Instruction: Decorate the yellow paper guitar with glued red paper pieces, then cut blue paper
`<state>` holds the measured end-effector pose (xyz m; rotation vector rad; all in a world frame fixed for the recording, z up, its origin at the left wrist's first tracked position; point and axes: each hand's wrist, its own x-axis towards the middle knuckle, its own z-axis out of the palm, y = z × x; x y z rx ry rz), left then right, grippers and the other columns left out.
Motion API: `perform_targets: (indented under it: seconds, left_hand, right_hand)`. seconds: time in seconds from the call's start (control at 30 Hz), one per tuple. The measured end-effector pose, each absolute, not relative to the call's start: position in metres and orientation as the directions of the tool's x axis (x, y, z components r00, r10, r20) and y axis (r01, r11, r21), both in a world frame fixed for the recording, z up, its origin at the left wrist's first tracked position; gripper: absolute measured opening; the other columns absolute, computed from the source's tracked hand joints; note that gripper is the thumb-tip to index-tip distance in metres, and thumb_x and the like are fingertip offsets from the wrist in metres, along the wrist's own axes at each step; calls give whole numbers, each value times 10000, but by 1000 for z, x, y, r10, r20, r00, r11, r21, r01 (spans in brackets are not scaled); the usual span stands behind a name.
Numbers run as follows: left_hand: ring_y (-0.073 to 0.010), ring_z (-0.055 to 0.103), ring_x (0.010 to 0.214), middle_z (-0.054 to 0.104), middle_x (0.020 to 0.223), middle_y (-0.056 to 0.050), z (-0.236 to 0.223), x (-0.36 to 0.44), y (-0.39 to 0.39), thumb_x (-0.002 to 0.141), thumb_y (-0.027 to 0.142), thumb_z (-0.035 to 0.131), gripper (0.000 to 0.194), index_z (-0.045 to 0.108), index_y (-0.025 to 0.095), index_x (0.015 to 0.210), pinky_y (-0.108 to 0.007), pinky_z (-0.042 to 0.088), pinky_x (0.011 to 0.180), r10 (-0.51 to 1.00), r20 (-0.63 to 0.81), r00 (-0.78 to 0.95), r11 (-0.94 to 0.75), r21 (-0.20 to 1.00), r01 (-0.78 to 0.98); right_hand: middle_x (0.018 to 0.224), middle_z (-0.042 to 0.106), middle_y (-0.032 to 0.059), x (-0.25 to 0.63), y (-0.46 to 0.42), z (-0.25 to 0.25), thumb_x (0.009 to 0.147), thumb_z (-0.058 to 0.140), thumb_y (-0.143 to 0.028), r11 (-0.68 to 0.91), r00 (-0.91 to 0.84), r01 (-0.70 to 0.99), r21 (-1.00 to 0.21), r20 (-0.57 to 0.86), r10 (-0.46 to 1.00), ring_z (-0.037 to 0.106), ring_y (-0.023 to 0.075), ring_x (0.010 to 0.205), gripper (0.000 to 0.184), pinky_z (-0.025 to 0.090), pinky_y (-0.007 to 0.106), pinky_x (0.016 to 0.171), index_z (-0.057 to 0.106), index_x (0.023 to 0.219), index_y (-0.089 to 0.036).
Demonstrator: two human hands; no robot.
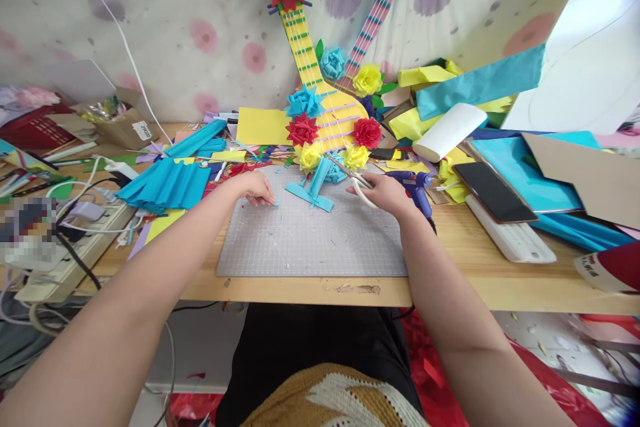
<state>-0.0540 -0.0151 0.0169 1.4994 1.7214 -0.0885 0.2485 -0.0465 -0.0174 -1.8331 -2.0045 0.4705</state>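
My right hand [384,192] is wrapped around the white-handled scissors [364,192], whose blades point up and left over the blue paper pieces. My left hand [258,188] is low over the left part of the grey cutting mat [320,247], its fingers pinched on a tiny blue paper scrap [275,203]. Between the hands lie a flat blue paper strip [309,197] and a rolled blue paper piece [320,175]. A small blue paper flower [335,170] sits just behind them, partly covered by the scissors.
A yellow paper guitar [345,113] with paper flowers leans at the back. The blue glue gun [415,183] lies right of my right hand, near a phone [493,192]. Pleated blue paper [170,183] and a power strip [80,253] are at left. A red-and-white cup [613,267] stands far right.
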Motion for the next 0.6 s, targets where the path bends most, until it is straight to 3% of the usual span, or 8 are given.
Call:
perform_targets:
  seconds: [0.33,0.6]
  left_hand:
    - [-116,492,464,651,568,-90,1,-59,-3,431,165,785,156,630,152,438,-244,424,495,793,-607,48,245,390,888]
    - [-151,516,514,647,599,-77,5,-52,3,512,267,761,185,620,153,477,-287,440,560,795,-606,21,99,165,981]
  right_hand:
    - [697,626,9,248,-46,-18,682,525,-639,89,-78,889,-449,42,996,533,164,649,422,274,248,523,615,746,-231]
    - [708,632,21,246,-46,-18,679,529,-642,95,-90,891,-444,33,995,536,174,658,429,285,249,526,618,753,-229]
